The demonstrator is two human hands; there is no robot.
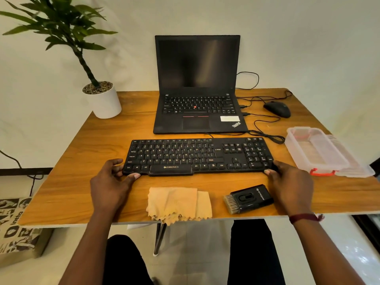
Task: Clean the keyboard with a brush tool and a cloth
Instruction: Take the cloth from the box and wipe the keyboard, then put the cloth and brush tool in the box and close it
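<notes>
desk [82, 182]: wooden top, pale wall [308, 38] behind
cloth [178, 204]: peach, folded, between the two hands and nearer than them; zigzag edge hangs over the near desk edge
brush tool [248, 199]: black, flat on the desk just left of the right hand, bristles pointing left at the cloth
left hand [111, 182]: grasping the keyboard's near-left corner, thumb on the front edge, fingers curled round the end
right hand [292, 186]: grasping the near-right corner the same way; maroon band [304, 218] on the wrist
keyboard [199, 155]: black, spans from one hand to the other
box [316, 151]: clear plastic, red clasp, right of and beyond the right hand
laptop [197, 89]: open, screen dark, straight beyond the keyboard
mouse [277, 109]: black, wired, far beyond the right hand
plant [61, 27]: white pot [104, 101], far beyond the left hand
</notes>
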